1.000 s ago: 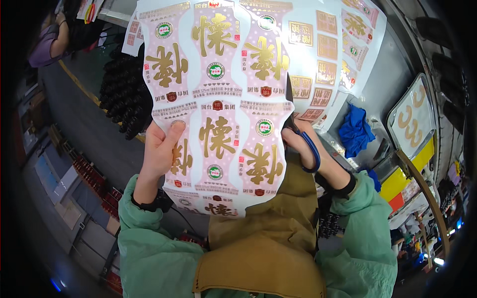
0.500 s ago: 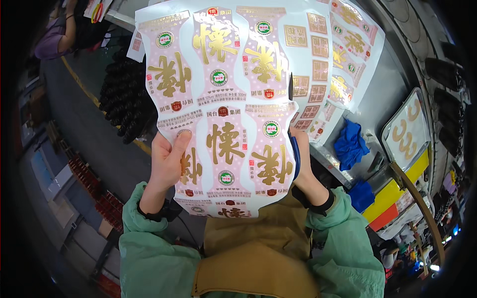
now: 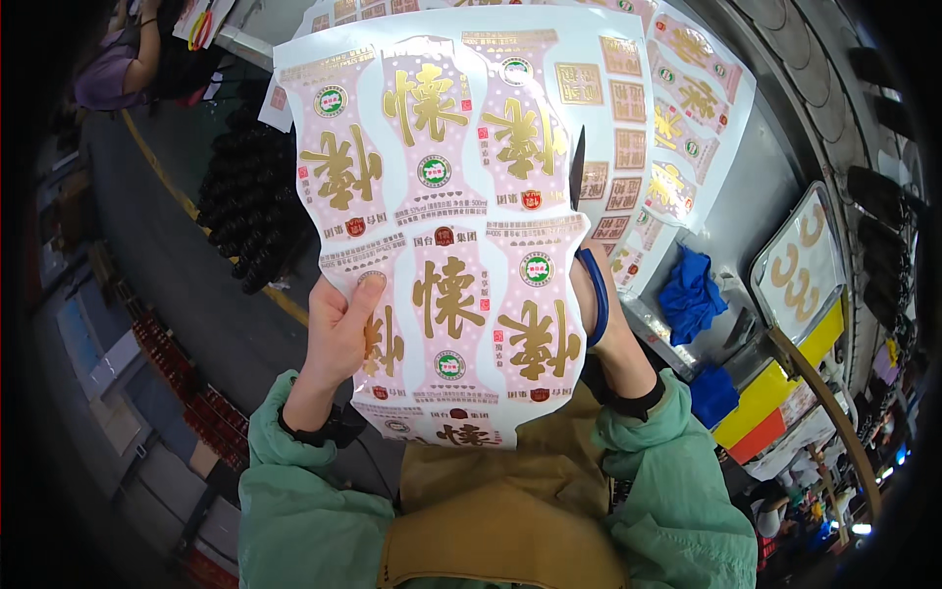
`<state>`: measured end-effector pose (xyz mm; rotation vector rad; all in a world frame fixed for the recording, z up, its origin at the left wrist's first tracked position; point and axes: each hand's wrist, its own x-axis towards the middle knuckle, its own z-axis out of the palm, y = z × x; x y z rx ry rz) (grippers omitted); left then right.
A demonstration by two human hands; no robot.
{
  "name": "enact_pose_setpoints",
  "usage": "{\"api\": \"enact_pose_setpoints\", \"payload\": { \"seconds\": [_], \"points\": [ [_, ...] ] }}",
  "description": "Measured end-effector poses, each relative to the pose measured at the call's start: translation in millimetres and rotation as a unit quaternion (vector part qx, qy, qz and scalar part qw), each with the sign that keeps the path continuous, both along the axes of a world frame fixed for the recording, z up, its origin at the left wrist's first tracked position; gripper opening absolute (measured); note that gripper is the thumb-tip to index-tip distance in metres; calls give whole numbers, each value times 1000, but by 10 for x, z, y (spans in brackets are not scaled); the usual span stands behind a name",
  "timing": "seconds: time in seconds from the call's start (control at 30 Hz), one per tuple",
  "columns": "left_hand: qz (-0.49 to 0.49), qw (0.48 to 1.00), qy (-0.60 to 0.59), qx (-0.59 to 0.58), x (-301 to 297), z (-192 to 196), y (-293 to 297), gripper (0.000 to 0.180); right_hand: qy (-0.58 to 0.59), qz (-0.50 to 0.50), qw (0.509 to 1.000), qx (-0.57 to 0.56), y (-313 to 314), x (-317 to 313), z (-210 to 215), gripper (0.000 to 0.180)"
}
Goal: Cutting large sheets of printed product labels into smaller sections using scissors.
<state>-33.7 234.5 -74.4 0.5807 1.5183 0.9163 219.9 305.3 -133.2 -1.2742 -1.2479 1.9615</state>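
A large sheet of pink and gold decals [image 3: 446, 294] hangs in front of me, its outline cut wavy along the sides. My left hand [image 3: 339, 329] pinches its left edge, thumb on top and the other fingers hidden underneath. Behind the right edge is my right hand [image 3: 601, 294], closed on a pair of scissors [image 3: 598, 294] with a blue handle loop. A dark blade points up past the sheet's right edge, and most of this hand's fingers are covered by the sheet.
More decal sheets [image 3: 702, 108] lie on the metal worktop [image 3: 731, 211] beyond. A crumpled blue cloth [image 3: 693, 294] and a white tray [image 3: 800, 260] with tan curved pieces are at right. Dark stacked items [image 3: 250, 201] stand at left; another person's arm [image 3: 147, 44] shows far left.
The decal sheet and my left hand have shifted slightly down and right. The scissors' blade and blue loop show more beside the right edge, with the blade clear of the sheet.
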Motion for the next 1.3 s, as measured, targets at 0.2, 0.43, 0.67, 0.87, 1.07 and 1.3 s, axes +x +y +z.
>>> {"api": "enact_pose_setpoints", "payload": {
  "seconds": [0.2, 0.43, 0.67, 0.87, 1.07, 1.3],
  "points": [
    [3, 1000, 4, 4, -48, 45, 9, 29, -46, -2, 999, -24, 56, -50, 73, 30],
    [-5, 1000, 2, -1, -133, 28, -12, 29, -12, -14, 1000, 11, 34, -33, 79, 29],
    [39, 999, -14, -8, 80, 30, -89, 28, 97, -155, 973, -141, -470, -104, -342, 43],
    [62, 998, -28, 3, 158, -22, -181, 28, 23, -106, 994, -7, -341, -152, -143, 43],
    [68, 997, -36, -15, 209, -27, -225, 29, 56, -87, 995, -5, -156, -174, -44, 38],
    [70, 997, -36, 3, 115, -15, -220, 28, 90, -58, 994, -3, -9, -161, -15, 34]
  ]
}}
